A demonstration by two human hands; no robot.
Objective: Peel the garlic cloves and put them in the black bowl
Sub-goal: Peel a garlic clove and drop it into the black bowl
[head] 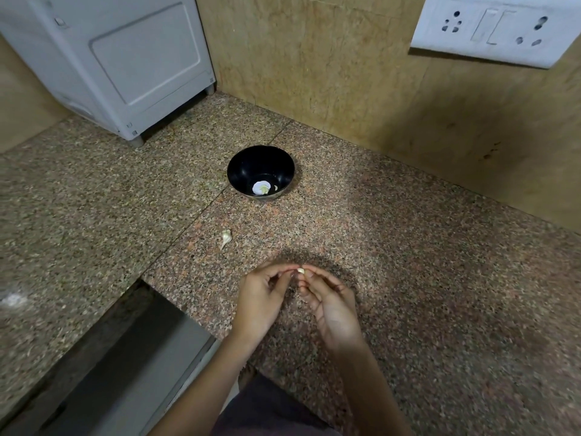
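Both hands are over the counter [408, 247] near its front edge, fingertips meeting on one clove [301, 271]. The left hand [264, 297] pinches it from the left with thumb and forefinger, other fingers curled. The right hand [333, 306] pinches it from the right, palm up and fingers bent in. The clove is off the surface and pale; can't tell how much skin is left on it

The second clove [225, 237] lies loose on the counter, skin and tail still on, between the hands and the black bowl [239, 165], a bit left of both

The bowl stands upright mid-counter, well apart from the hands, closer to the back wall. Inside, on the bottom: a pale whitish piece [261, 187] and a small sliver [275, 187] just beside it; can't tell peel from clove

A white appliance [125, 58] sits in the back left corner. A socket plate [496, 29] is on the wall at the right
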